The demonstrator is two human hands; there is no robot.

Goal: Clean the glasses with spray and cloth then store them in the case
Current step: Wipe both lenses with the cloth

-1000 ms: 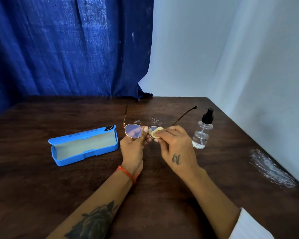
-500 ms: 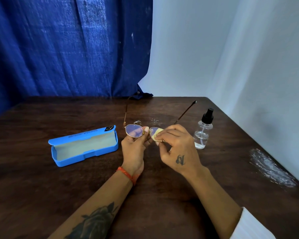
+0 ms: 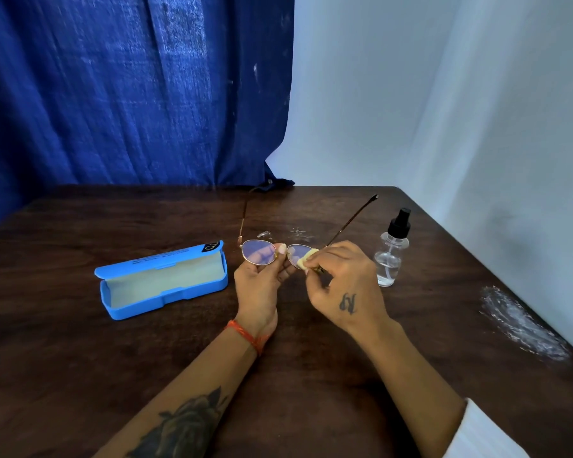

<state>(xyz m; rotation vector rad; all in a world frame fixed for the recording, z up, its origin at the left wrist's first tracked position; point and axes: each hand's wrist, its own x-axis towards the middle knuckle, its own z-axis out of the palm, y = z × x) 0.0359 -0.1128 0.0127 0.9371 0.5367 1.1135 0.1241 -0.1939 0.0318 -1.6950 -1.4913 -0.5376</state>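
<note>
Thin gold-rimmed glasses (image 3: 258, 251) are held above the middle of the dark wooden table (image 3: 80, 358), temples open and pointing away from me. My left hand (image 3: 262, 282) pinches the frame at the bridge, thumb on top. My right hand (image 3: 341, 285) pinches a small pale yellow cloth (image 3: 306, 257) against the right lens. The blue glasses case (image 3: 162, 279) lies open to the left, its pale lining showing. A small clear spray bottle (image 3: 391, 252) with a black pump top stands upright just right of my right hand.
A few wet droplets (image 3: 298, 233) shine on the table beyond the glasses. A whitish smear (image 3: 520, 322) marks the table near its right edge. A blue curtain (image 3: 129, 87) hangs behind on the left, a white backdrop (image 3: 444, 110) on the right.
My right hand has shifted slightly down and right along the right lens with the cloth, uncovering more of that lens. The glasses have tilted a little. My left hand stays in place.
</note>
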